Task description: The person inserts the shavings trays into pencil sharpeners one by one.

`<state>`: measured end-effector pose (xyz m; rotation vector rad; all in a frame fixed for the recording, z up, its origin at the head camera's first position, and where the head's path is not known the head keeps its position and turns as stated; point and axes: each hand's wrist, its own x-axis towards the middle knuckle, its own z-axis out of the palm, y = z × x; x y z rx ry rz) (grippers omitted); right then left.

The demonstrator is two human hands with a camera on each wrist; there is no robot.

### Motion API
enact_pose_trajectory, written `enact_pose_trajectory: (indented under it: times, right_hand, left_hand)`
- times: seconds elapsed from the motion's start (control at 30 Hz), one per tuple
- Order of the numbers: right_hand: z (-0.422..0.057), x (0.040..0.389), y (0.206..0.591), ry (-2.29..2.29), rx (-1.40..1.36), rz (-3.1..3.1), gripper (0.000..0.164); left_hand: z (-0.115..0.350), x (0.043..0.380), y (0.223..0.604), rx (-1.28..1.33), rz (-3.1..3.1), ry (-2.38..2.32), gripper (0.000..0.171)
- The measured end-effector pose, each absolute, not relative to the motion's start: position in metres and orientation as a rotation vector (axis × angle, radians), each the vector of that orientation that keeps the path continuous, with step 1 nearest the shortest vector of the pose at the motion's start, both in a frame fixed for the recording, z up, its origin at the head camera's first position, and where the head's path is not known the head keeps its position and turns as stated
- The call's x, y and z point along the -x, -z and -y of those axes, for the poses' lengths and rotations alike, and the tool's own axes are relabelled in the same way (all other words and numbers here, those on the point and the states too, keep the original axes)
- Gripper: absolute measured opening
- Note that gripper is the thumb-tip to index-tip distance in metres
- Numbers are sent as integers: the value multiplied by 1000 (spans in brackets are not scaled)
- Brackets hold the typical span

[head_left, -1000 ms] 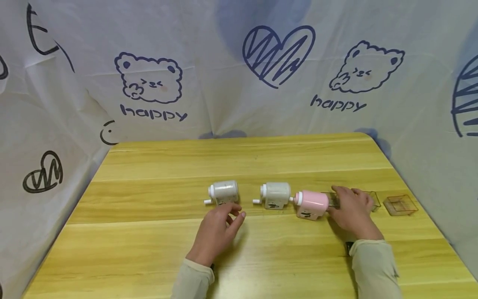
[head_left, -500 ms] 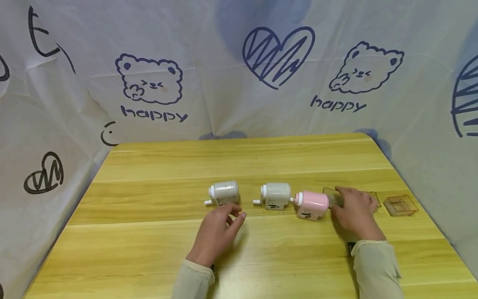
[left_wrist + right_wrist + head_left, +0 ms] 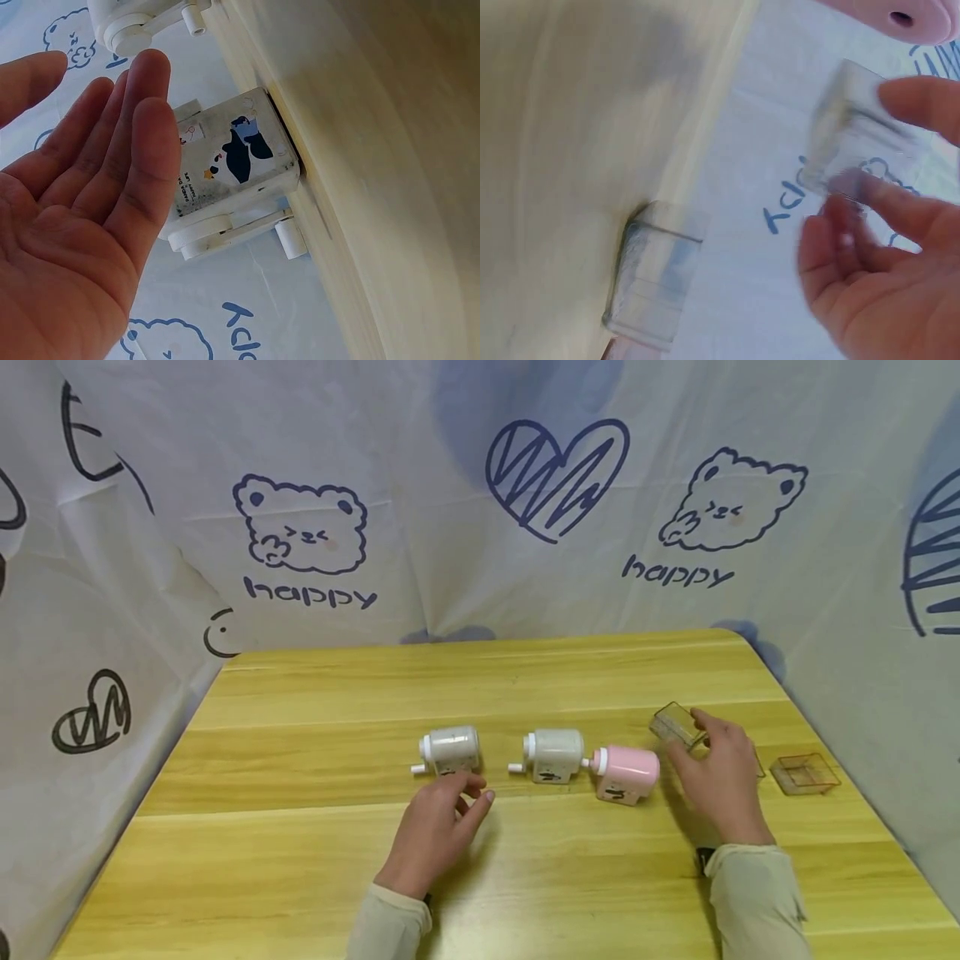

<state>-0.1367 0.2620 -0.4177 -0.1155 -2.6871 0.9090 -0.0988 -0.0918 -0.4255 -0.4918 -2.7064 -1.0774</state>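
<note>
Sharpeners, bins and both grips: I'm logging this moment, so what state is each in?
Left gray sharpener: upright on the table
Middle gray sharpener: upright on the table, not held
Pink sharpener: upright, not held
Held clear bin: raised, tilted, contents unclear
Other clear bin: on the table, partly hidden in the head view
Red-edged bin: resting on the table
Right grip: pinching the held clear bin
Left grip: relaxed, holding nothing

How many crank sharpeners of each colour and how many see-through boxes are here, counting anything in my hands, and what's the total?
Pale grey crank sharpeners: 2
Pink crank sharpener: 1
See-through boxes: 3, one held in the right hand
Total: 6
</note>
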Motion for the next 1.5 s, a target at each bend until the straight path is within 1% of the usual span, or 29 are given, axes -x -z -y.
enact_pose_trajectory:
  times: [0.13,0.27,0.57,0.77,1.07,1.3,1.5]
  right_hand:
    - [-251,137,414,-1015,106,2484,54]
    - [-241,137,414,-1058,-11,2403,49]
    - [-221,132,416,-1165,-344,2401,53]
    - [-209,127,414,-1271,-510,2420,51]
    - [-190,124,417,-1327,-701,2464,52]
    - [-182,125,426,-1406,-801,2639,50]
    - [-175,122,431,-1319,-853,2800,49]
  left_hand:
    - [92,98,426,492,2706,1076,24]
    - [92,98,426,493,2707,1072,24]
    - [93,98,428,498,2700,1080,23]
    - [93,97,428,493,2701,1084,23]
    - [92,97,428,497,2711,1094,23]
    - [92,98,428,496,2715,1087,24]
    - [93,98,428,495,2711,1087,23]
